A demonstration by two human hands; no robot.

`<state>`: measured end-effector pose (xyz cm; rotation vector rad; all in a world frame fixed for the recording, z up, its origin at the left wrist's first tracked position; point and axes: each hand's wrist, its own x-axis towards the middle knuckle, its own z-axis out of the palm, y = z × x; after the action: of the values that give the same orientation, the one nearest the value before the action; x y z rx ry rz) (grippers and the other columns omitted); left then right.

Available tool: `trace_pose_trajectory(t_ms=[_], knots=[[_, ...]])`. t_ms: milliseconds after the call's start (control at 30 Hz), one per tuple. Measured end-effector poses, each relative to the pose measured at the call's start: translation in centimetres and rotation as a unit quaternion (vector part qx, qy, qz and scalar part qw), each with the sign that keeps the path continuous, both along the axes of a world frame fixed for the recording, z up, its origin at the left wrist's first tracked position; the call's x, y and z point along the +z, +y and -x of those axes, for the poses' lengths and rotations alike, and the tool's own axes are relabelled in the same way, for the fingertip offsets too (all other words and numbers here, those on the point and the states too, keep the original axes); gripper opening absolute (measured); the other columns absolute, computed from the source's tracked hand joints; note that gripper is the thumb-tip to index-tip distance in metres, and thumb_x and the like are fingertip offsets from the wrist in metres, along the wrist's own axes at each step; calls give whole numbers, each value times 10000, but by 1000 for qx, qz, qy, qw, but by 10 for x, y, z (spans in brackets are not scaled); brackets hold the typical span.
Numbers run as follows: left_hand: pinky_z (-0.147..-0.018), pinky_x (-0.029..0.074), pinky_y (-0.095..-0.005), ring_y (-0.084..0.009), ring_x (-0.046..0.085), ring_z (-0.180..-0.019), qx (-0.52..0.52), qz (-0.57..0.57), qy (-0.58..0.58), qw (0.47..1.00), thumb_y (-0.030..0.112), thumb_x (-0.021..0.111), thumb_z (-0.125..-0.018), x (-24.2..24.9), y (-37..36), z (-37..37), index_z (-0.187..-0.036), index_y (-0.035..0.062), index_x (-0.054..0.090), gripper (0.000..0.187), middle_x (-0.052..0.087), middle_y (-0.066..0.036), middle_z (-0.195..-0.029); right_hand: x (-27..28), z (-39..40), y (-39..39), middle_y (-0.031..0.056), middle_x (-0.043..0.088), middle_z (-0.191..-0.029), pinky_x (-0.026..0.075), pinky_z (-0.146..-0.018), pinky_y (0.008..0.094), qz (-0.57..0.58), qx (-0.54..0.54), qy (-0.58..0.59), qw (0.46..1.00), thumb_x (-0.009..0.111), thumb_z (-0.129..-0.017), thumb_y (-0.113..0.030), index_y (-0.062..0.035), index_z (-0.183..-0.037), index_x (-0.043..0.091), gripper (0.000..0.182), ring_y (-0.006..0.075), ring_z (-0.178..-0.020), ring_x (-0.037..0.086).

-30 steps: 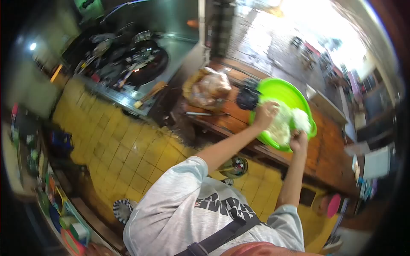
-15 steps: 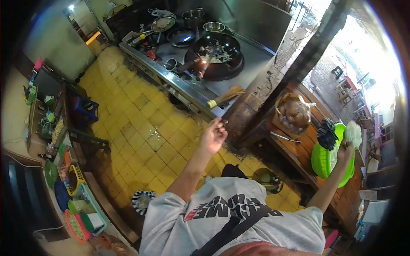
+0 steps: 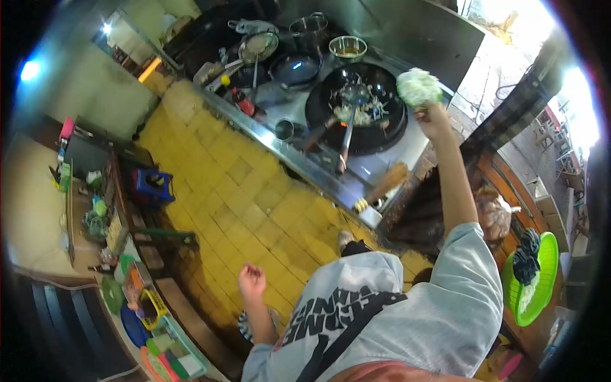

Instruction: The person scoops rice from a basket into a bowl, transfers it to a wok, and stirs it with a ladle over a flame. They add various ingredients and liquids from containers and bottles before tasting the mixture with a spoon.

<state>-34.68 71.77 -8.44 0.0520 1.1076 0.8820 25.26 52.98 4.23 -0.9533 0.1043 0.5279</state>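
Observation:
My right hand (image 3: 434, 120) grips the edge of a small green plate (image 3: 417, 99), held up at the right side of the wok. A heap of white rice (image 3: 419, 84) sits on it and hides most of the plate. Beside it, the black wok (image 3: 393, 130) on the stove holds pale, cut-up food (image 3: 363, 116). A ladle (image 3: 349, 137) rests in the wok, its handle over the near rim. Low on the left, above the floor, my left hand (image 3: 252, 281) has its fingers curled in, with nothing visible in them.
Bundled sticks (image 3: 389, 183) lie at the stove's front corner. A green basin (image 3: 541, 280) with rice and dark cloth stands on the wooden table at right, near a clear bag (image 3: 495, 213). A red bottle (image 3: 242, 102) and metal cup (image 3: 284, 130) line the stove edge.
My right hand has carried the rice from above the green basin over to the wok's right side. My left hand has drawn back from the stove corner, down and left. The view has turned.

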Motion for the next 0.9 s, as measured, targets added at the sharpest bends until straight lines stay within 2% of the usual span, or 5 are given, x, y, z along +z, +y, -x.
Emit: trace_pose_trajectory(t_ms=[167, 233, 300, 500, 900], knots=[[-644, 437, -288, -148, 503, -652, 56, 2, 11, 998, 139, 442, -903, -2, 37, 29, -817, 85, 558, 154, 559, -12, -740, -26, -35, 99, 113, 469, -804, 326, -380, 245, -50, 21, 51, 997, 384, -845, -20, -62, -1040, 427, 204, 164, -528, 435], [-645, 441, -291, -147, 505, -650, 43, 0, 5, 999, 140, 447, -903, -4, 62, 17, -821, 81, 557, 149, 562, -13, -738, -63, -55, 127, 146, 497, -841, 370, -438, 302, 198, 72, -123, 970, 394, -872, -111, -69, -1090, 424, 225, 186, -541, 472], [-641, 446, -293, -147, 508, -643, 7, 38, 13, 999, 148, 448, -919, -5, 86, 1, -846, 77, 561, 152, 561, -13, -710, -172, -114, 144, 276, 423, -1139, 459, -775, 472, 631, -87, -50, 769, 467, -853, -266, -86, -1231, 291, 454, 403, -888, 568], [-614, 435, -294, -158, 471, -619, -79, 12, 45, 996, 142, 469, -928, -17, 201, -61, -863, 89, 530, 104, 513, -17, -697, -107, -63, 96, 380, 381, -1122, 435, -820, 531, 658, -96, -226, 712, 553, -755, -100, -26, -1232, 221, 586, 550, -999, 474], [-552, 397, -247, -118, 448, -618, -445, -69, -65, 890, 179, 563, -881, 16, 319, -314, -973, 76, 548, 139, 493, 4, -700, -53, 133, -16, 53, 550, -808, 391, -412, 211, 296, -338, -58, 891, 446, -802, -29, -105, -1103, 424, 311, 113, -502, 487]])
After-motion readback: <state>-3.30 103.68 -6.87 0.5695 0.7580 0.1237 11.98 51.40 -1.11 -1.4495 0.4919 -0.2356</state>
